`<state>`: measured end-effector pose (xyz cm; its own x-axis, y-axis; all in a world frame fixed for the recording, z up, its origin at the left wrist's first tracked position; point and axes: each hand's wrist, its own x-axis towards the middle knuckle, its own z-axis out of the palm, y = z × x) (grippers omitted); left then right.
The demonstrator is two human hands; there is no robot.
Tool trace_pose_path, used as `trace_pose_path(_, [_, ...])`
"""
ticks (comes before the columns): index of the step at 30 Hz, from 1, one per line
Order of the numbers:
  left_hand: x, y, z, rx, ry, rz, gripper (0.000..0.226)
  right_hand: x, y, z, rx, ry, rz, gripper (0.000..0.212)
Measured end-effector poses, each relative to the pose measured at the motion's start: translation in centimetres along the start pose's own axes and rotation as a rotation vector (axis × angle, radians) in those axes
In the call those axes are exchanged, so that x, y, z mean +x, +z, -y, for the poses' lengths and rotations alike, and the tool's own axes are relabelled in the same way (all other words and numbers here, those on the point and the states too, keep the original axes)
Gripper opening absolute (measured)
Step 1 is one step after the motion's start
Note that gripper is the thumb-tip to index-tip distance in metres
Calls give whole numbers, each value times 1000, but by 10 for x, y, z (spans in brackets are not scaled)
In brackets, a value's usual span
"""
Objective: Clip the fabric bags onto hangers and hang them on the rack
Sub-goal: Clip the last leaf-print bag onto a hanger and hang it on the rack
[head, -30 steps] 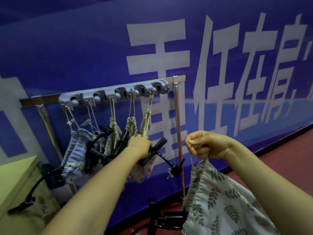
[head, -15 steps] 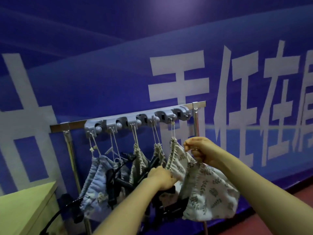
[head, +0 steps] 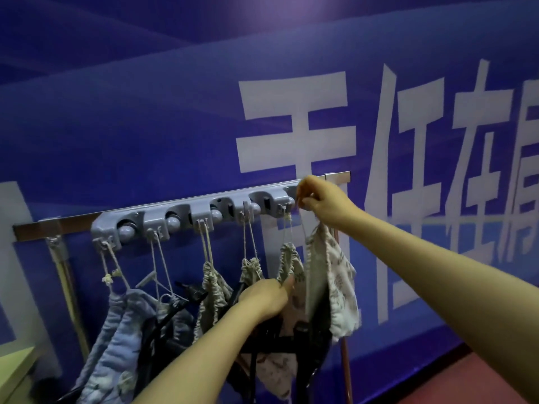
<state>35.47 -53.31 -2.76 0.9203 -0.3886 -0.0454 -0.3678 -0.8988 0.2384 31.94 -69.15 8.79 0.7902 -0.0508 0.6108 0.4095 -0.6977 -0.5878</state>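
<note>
Left hand (head: pixel 267 297): nearest, below the grey hook strip; fingers curled shut round a bundle of black hangers (head: pixel 291 333), thumb pressed against the gathered neck of a hanging bag.
Right hand (head: pixel 323 201): raised to the right end of the grey hook strip; fingers pressed together, pinching the drawstring (head: pixel 303 228) of the leaf-print bag.
Leaf-print bag (head: pixel 335 284): hangs from that pinched string just below the right hand, at the strip's right end; whether the string is already over a hook cannot be told, the hand covers it.
Cream bags (head: pixel 213 298): three with gathered necks hang by strings from hooks in the strip's middle and right part, just left of the leaf-print bag.
Blue bags (head: pixel 122 330): two hang below the strip's left end.
Grey hook strip (head: pixel 186 214): fixed along the metal rail (head: pixel 73 221), which runs past it on both sides.
Counter (head: pixel 14 363): pale green corner, low and left of the strip.
Blue banner (head: pixel 145 126): behind the strip, with large white characters to the right.
</note>
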Motion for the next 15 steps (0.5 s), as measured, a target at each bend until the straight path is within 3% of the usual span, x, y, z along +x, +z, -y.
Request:
trace_pose_path(6, [11,4,3,-281,43,-57,78,31,0,-17,-128,121,-138,19])
trace_pose_path(11, [17,11,8,-284,43,-17,97,48,-1,-19,-76,280,-179,12])
trace_pose_path(15, [18,14,8,-269,49,-70,86,65,-6,-24,-10,475,-184,8])
